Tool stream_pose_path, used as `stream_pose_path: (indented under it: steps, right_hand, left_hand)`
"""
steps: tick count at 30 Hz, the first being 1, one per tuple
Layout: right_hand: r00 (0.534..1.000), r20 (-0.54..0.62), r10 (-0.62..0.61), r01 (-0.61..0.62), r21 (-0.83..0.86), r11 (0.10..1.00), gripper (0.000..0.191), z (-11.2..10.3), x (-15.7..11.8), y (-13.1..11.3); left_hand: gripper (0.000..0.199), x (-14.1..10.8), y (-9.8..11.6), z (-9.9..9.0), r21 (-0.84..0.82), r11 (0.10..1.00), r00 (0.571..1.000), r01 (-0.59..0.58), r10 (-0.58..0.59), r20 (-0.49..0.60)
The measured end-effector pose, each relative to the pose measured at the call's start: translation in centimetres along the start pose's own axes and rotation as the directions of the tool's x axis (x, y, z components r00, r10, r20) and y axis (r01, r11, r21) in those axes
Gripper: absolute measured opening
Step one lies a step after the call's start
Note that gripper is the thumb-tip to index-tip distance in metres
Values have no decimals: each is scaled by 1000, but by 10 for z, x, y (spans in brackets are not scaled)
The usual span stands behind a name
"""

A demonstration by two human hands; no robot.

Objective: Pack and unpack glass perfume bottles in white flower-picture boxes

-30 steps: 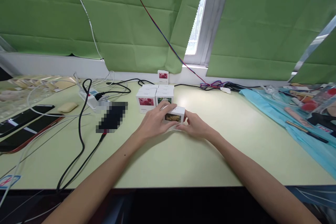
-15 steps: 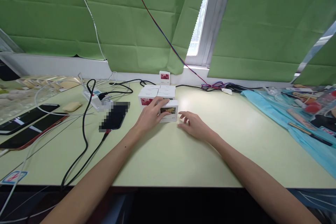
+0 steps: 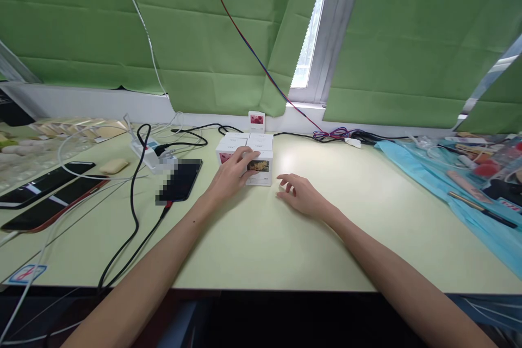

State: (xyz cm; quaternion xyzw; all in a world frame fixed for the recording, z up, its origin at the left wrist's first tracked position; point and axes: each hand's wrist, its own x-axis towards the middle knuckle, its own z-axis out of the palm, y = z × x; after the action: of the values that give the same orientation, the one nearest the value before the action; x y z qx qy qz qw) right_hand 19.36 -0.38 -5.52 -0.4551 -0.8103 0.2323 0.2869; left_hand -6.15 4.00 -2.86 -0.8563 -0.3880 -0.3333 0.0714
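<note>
My left hand (image 3: pixel 233 174) is closed round a small white box (image 3: pixel 265 178) with a yellow picture on its front, the thumb low on the front and a finger on its top. That box stands upright against the front right of several similar white boxes (image 3: pixel 231 142), one showing a pink picture. Part of the front left box is hidden by my fingers. To the right, my right hand (image 3: pixel 304 196) lies on the table with loosely bent fingers apart; it holds nothing and does not touch the box.
Another small white box (image 3: pixel 256 120) stands at the back against the sill. A dark phone (image 3: pixel 185 179) with a cable lies left of my hand, near a power strip (image 3: pixel 144 153) and more phones (image 3: pixel 57 204). A blue sheet (image 3: pixel 440 185) with clutter covers the table's right side.
The white box in my left hand has moved slightly left and back, up against the other boxes. My right hand has stayed almost where it was.
</note>
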Motion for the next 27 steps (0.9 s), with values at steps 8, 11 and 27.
stream_pose_path:
  steps: [8,11,27]
  right_hand:
    - [1000,-6,5,-5,4,1000,34,0,1,-1]
    - [1000,-14,3,-3,10,1000,33,1,1,0]
    - [897,-428,113,-211,-190,959,30,-31,15,59]
  left_hand:
    - [56,0,2,-1,73,996,997,46,-51,61]
    - [68,0,3,2,125,988,991,88,-100,92]
    - [37,-3,8,-19,11,998,904,-62,61,-424]
